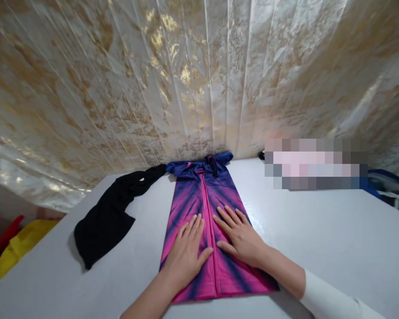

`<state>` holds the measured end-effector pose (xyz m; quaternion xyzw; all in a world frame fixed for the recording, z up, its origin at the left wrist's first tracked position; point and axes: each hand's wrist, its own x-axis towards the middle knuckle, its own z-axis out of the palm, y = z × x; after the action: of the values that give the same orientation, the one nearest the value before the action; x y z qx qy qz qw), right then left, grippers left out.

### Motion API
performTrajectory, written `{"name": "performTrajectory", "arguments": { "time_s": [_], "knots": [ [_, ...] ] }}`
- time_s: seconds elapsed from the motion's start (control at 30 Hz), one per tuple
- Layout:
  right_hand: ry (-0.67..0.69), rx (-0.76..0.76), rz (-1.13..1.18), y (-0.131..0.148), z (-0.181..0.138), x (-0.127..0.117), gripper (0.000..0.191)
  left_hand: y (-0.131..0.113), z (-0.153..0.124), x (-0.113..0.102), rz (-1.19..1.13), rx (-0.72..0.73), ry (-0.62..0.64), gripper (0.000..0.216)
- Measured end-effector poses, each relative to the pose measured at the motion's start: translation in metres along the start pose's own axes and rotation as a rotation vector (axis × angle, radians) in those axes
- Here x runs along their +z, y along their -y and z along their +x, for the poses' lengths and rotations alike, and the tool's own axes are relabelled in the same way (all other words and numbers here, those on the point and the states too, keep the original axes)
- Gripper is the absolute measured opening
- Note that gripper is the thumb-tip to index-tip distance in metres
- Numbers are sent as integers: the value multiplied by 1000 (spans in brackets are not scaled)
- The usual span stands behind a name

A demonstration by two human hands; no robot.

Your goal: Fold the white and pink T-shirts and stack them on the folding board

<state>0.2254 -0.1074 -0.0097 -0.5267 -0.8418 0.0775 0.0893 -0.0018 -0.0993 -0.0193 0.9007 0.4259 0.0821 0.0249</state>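
A pink and navy patterned garment (208, 195) lies spread on the white table, with a pink strip running down its middle. Its dark blue upper part is bunched at the far end, near the curtain. My left hand (188, 252) rests flat on the left half, fingers stretched out. On the right half lies my right hand (237, 235), palm down with its fingers spread. Neither hand grips the cloth. The garment's near edge reaches close to the front of the view.
Black clothing (106, 217) lies on the table (322, 239) to the left. A patterned gold and silver curtain (199, 79) hangs behind. Yellow cloth (23, 248) is beyond the left edge. At the right back are a blurred-out patch and dark blue cloth (392, 188).
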Motion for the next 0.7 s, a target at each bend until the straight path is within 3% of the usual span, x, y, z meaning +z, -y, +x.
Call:
{"name": "performTrajectory", "arguments": {
  "time_s": [0.23,0.4,0.57,0.7],
  "knots": [
    [-16,-47,-11,1,-9,5,70,-7,-9,2,-4,1,-39,72],
    [2,-60,49,-1,-11,-1,73,-10,-22,4,-54,-8,24,75],
    [-14,-25,55,-16,17,-23,58,-14,-8,-16,-146,90,85,84],
    [7,10,37,-39,55,-28,51,-18,21,-29,-168,244,185,72]
  ]
}}
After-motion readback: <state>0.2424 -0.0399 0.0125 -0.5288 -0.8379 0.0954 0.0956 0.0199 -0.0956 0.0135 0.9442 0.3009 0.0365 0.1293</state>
